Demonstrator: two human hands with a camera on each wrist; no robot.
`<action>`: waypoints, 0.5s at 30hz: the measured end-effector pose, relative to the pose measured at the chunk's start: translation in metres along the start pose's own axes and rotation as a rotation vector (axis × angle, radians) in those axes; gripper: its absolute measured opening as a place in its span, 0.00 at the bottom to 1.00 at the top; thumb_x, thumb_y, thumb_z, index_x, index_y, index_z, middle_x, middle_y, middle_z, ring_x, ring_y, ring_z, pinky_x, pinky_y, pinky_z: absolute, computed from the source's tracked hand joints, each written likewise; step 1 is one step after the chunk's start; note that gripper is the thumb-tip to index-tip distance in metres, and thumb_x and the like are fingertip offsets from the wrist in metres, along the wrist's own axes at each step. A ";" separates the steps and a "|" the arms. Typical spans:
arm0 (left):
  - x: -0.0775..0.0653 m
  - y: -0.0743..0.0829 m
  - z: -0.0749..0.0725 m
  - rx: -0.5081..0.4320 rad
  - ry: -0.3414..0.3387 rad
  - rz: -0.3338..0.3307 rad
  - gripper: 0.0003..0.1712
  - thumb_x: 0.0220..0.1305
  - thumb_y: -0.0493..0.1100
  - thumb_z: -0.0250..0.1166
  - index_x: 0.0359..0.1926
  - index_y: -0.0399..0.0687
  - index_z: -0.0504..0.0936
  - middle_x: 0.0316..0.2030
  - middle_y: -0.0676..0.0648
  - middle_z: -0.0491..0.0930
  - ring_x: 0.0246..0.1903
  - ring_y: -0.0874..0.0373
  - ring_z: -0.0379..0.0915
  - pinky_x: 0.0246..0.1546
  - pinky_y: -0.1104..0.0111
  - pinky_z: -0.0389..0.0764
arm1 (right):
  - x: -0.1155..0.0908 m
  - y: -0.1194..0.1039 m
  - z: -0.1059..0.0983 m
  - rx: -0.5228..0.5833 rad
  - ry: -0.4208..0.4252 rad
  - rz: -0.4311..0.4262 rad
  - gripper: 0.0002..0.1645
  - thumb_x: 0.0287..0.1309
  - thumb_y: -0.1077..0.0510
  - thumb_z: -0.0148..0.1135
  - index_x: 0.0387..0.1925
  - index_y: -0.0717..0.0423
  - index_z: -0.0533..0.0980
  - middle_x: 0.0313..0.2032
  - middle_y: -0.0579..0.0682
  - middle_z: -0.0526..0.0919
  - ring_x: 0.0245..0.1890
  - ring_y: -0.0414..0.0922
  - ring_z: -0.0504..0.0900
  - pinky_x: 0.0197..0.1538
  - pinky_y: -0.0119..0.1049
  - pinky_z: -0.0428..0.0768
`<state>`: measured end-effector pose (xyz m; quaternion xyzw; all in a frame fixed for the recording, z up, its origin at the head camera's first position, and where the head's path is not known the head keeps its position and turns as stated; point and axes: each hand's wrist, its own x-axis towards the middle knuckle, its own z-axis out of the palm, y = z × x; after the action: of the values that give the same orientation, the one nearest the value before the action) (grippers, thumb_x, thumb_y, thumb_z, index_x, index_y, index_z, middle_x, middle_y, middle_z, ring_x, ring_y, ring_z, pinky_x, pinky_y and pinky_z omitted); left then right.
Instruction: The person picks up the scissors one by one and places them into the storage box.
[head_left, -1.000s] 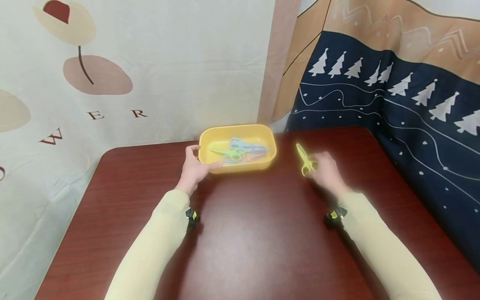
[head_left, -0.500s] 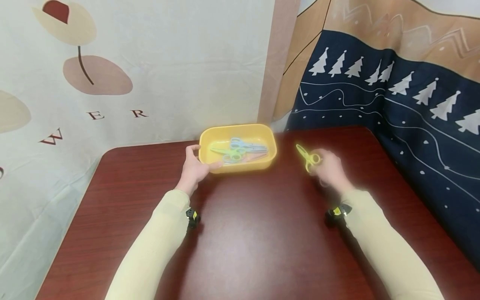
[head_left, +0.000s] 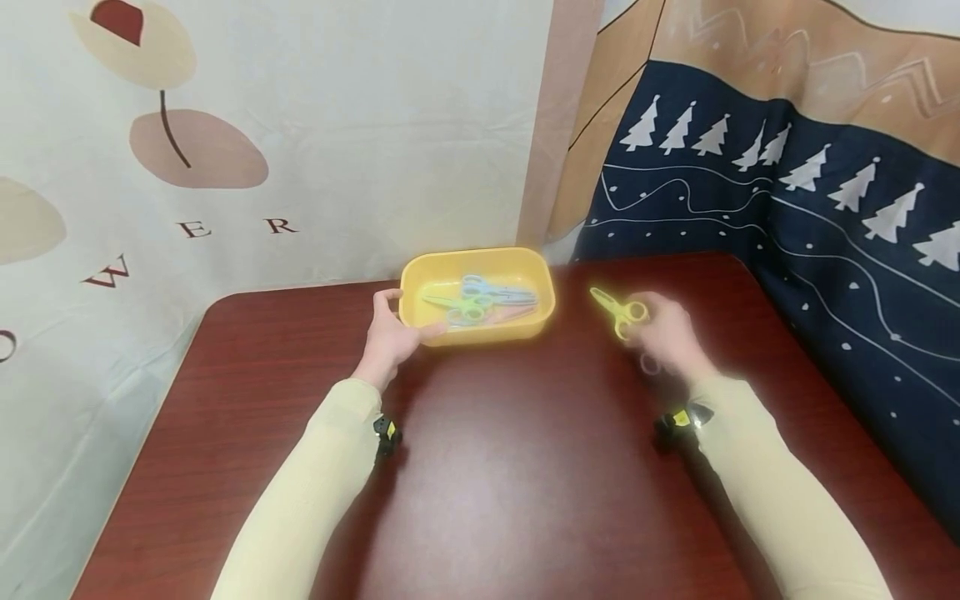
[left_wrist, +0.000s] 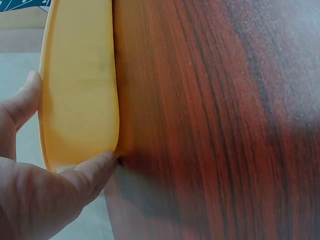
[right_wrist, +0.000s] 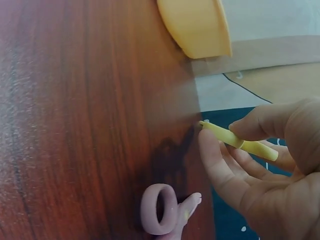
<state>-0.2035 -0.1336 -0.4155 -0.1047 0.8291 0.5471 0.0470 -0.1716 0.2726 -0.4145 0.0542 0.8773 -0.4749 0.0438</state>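
A yellow plastic basin [head_left: 487, 335] stands at the table's back edge with several scissors [head_left: 468, 311] inside, in green, blue and pink. My left hand [head_left: 386, 337] grips its left end, thumb [left_wrist: 95, 170] along the near wall and fingers at the rim. To the right of the basin, my right hand [head_left: 663, 333] pinches yellow scissors [head_left: 621, 313] by the handle between thumb and fingers. Their blade end points to the back left. Beneath and near that hand shows the handle of pink scissors [right_wrist: 160, 210], mostly hidden by the hand in the head view [head_left: 650, 364].
The dark red wooden table [head_left: 487, 467] extends in front of both arms. Behind it hangs a pale printed cloth [head_left: 375, 150], and a navy cloth with white trees [head_left: 690, 200] lines the right side. Each wrist wears a small black camera [head_left: 386, 435].
My right hand has shifted slightly right with the yellow scissors, which have turned so both handle loops show more. The pink handle has come into sight below it. My left hand stays put.
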 end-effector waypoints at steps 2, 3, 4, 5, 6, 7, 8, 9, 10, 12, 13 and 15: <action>0.000 0.000 0.000 -0.003 0.000 0.000 0.57 0.52 0.42 0.81 0.74 0.52 0.53 0.60 0.35 0.69 0.52 0.44 0.70 0.55 0.57 0.73 | -0.001 -0.002 -0.002 0.031 -0.006 0.016 0.34 0.64 0.60 0.66 0.71 0.52 0.67 0.47 0.63 0.80 0.17 0.63 0.77 0.17 0.51 0.76; 0.000 0.000 0.000 -0.003 -0.001 0.000 0.57 0.52 0.43 0.81 0.74 0.52 0.53 0.60 0.35 0.69 0.52 0.44 0.70 0.55 0.57 0.73 | -0.001 -0.004 -0.003 0.048 -0.010 0.021 0.35 0.65 0.60 0.66 0.71 0.51 0.67 0.47 0.64 0.80 0.18 0.64 0.77 0.17 0.51 0.76; 0.000 0.000 -0.001 -0.005 -0.002 -0.001 0.57 0.52 0.43 0.81 0.74 0.52 0.53 0.60 0.35 0.69 0.52 0.44 0.70 0.55 0.57 0.73 | -0.002 -0.005 -0.004 0.062 -0.014 0.023 0.35 0.65 0.60 0.67 0.71 0.51 0.66 0.47 0.64 0.80 0.18 0.65 0.77 0.17 0.51 0.76; -0.001 0.000 -0.001 -0.004 -0.002 -0.001 0.57 0.52 0.43 0.81 0.74 0.52 0.53 0.60 0.35 0.69 0.52 0.44 0.70 0.55 0.57 0.73 | -0.002 -0.006 -0.005 0.080 -0.018 0.026 0.35 0.65 0.60 0.67 0.71 0.51 0.66 0.47 0.64 0.80 0.18 0.66 0.77 0.17 0.52 0.76; -0.001 0.001 -0.001 -0.004 -0.002 -0.001 0.57 0.52 0.42 0.81 0.74 0.52 0.53 0.61 0.35 0.69 0.52 0.44 0.70 0.55 0.57 0.73 | -0.002 -0.007 -0.006 0.092 -0.018 0.028 0.36 0.65 0.60 0.67 0.71 0.51 0.66 0.46 0.64 0.80 0.19 0.67 0.77 0.17 0.52 0.76; -0.001 0.001 -0.001 -0.003 -0.003 -0.001 0.57 0.52 0.42 0.81 0.74 0.52 0.53 0.61 0.35 0.69 0.52 0.44 0.70 0.55 0.57 0.73 | -0.002 -0.008 -0.007 0.102 -0.017 0.029 0.36 0.65 0.60 0.67 0.71 0.50 0.66 0.46 0.64 0.80 0.19 0.68 0.77 0.17 0.53 0.77; -0.001 0.001 -0.001 -0.001 -0.004 -0.002 0.57 0.52 0.43 0.81 0.75 0.52 0.53 0.61 0.35 0.69 0.53 0.44 0.70 0.55 0.57 0.73 | -0.002 -0.010 -0.007 0.110 -0.014 0.029 0.36 0.65 0.60 0.68 0.71 0.50 0.66 0.46 0.65 0.81 0.19 0.69 0.77 0.18 0.54 0.78; -0.001 0.000 -0.001 -0.001 -0.004 -0.002 0.57 0.52 0.43 0.81 0.75 0.52 0.53 0.61 0.35 0.70 0.53 0.44 0.70 0.55 0.57 0.73 | -0.002 -0.011 -0.008 0.111 -0.012 0.031 0.36 0.65 0.60 0.68 0.71 0.50 0.66 0.45 0.65 0.81 0.20 0.70 0.77 0.19 0.55 0.79; -0.001 0.000 -0.001 -0.001 -0.004 -0.004 0.57 0.52 0.43 0.81 0.75 0.52 0.53 0.61 0.35 0.70 0.53 0.44 0.71 0.55 0.57 0.73 | -0.003 -0.012 -0.009 0.112 -0.010 0.033 0.36 0.65 0.59 0.68 0.71 0.49 0.66 0.45 0.65 0.81 0.21 0.71 0.78 0.20 0.56 0.79; 0.000 0.000 -0.001 0.001 -0.003 -0.004 0.58 0.51 0.43 0.82 0.75 0.53 0.53 0.61 0.35 0.71 0.53 0.44 0.71 0.55 0.57 0.74 | -0.003 -0.014 -0.010 0.113 -0.006 0.032 0.36 0.65 0.59 0.68 0.72 0.48 0.66 0.44 0.66 0.82 0.22 0.72 0.78 0.20 0.58 0.79; 0.000 0.000 -0.001 0.000 -0.004 -0.005 0.57 0.51 0.43 0.82 0.74 0.53 0.53 0.61 0.35 0.71 0.54 0.44 0.71 0.55 0.57 0.74 | -0.003 -0.015 -0.011 0.117 -0.007 0.030 0.36 0.65 0.58 0.68 0.72 0.47 0.66 0.44 0.66 0.82 0.22 0.72 0.78 0.21 0.58 0.79; 0.001 0.000 -0.001 0.002 -0.002 -0.006 0.58 0.51 0.43 0.82 0.74 0.53 0.53 0.61 0.35 0.71 0.53 0.44 0.71 0.55 0.57 0.74 | -0.004 -0.017 -0.011 0.120 -0.011 0.026 0.36 0.65 0.58 0.68 0.72 0.46 0.66 0.44 0.67 0.83 0.22 0.73 0.77 0.21 0.58 0.79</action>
<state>-0.2040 -0.1345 -0.4155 -0.1065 0.8293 0.5463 0.0493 -0.1705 0.2729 -0.3940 0.0656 0.8462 -0.5262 0.0513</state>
